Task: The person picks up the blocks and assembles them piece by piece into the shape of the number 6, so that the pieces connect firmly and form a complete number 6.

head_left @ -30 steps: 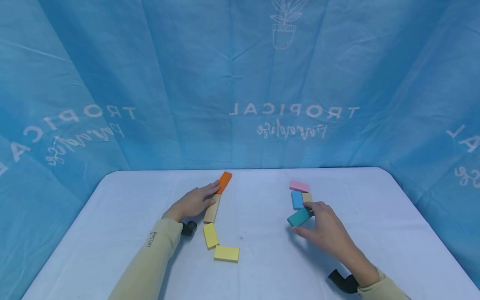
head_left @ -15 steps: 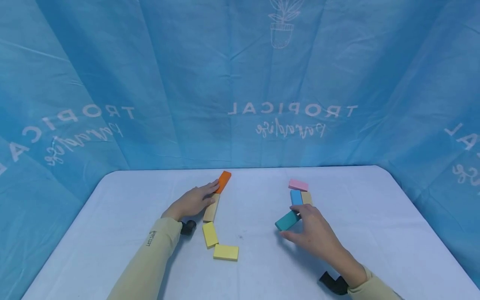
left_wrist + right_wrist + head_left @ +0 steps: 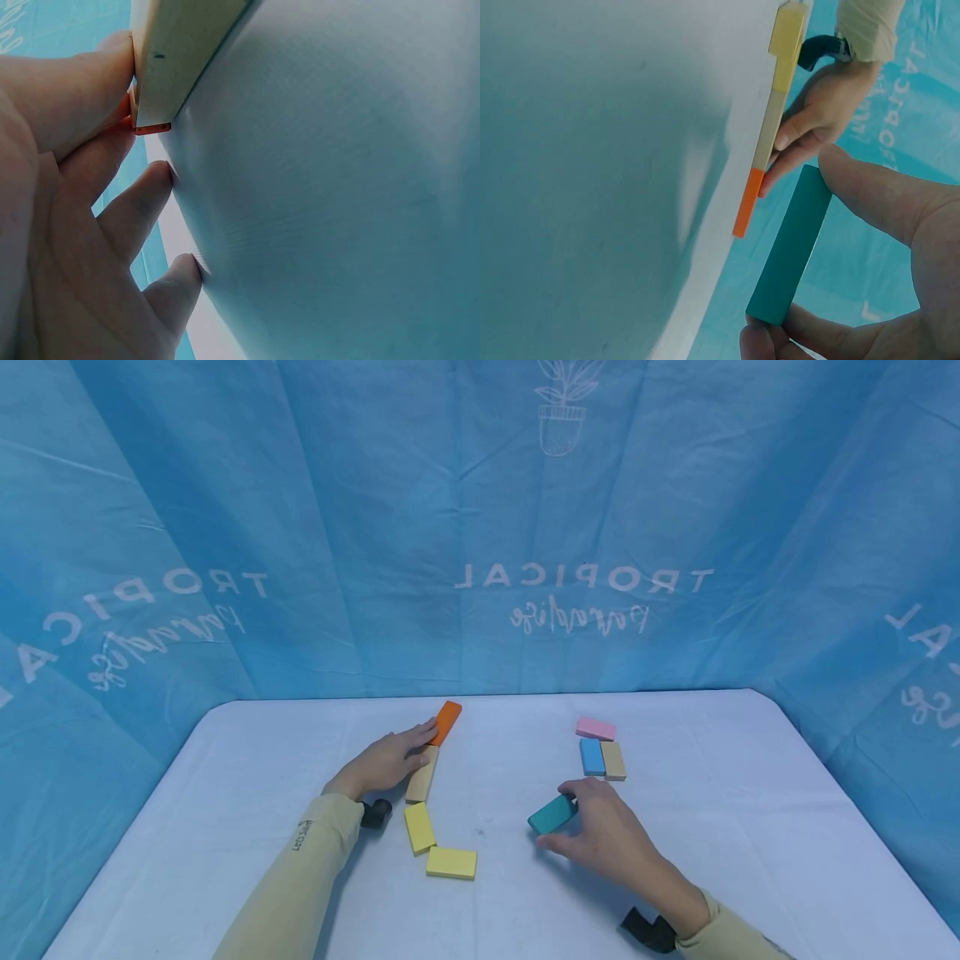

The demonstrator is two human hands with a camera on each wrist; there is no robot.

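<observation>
My right hand point(image 3: 611, 828) pinches a teal wooden block point(image 3: 551, 815) by its two ends, thumb on one and fingers on the other. In the right wrist view that teal block point(image 3: 789, 247) is off the table. My left hand point(image 3: 381, 763) rests at the left side of a row of blocks. Its fingers touch the orange block point(image 3: 448, 722), and its thumb lies against the natural wood block point(image 3: 422, 774). A yellow block point(image 3: 420, 828) and a second yellow block point(image 3: 452, 863) continue the row toward me, the last one turned sideways.
A blue block point(image 3: 592, 757) and a tan block point(image 3: 613, 761) lie side by side at the back right, with a pink block point(image 3: 596, 728) just behind them. A white cloth point(image 3: 300, 902) covers the table. Blue printed curtain point(image 3: 405, 527) hangs behind it.
My right hand has carried the teal block left and slightly toward me, away from the blue and tan blocks. The left hand and the row of blocks have stayed put.
</observation>
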